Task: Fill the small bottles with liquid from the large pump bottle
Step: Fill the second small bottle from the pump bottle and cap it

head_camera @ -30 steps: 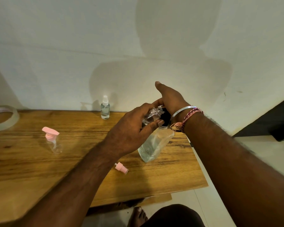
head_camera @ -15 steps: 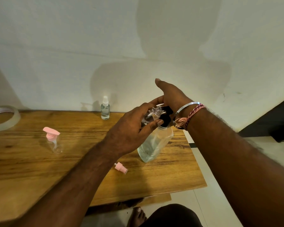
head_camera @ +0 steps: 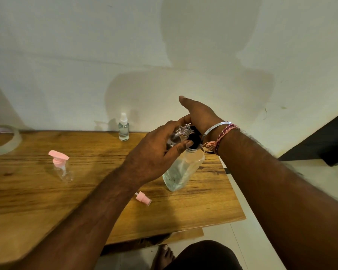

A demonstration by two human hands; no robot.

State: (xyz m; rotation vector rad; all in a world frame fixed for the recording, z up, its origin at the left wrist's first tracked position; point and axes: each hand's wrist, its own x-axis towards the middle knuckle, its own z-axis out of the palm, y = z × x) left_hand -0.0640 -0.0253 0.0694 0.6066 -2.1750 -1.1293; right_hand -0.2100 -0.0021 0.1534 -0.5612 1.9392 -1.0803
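Both hands are busy at the large pump bottle (head_camera: 183,168), which stands tilted on the tabletop (head_camera: 203,207) near its right edge. A small clear bottle (head_camera: 180,133) is pinched by the left hand (head_camera: 156,154) and held against the black pump head (head_camera: 194,140). The right hand (head_camera: 201,115) is laid over the pump with fingers spread, thumb raised. Filling appears to be under way; pressing down with the nozzle lined up on the small mouth is called for next. A loose pink cap (head_camera: 142,198), an empty pink-pump bottle (head_camera: 62,168) and a capped spray bottle (head_camera: 123,127) are left waiting.
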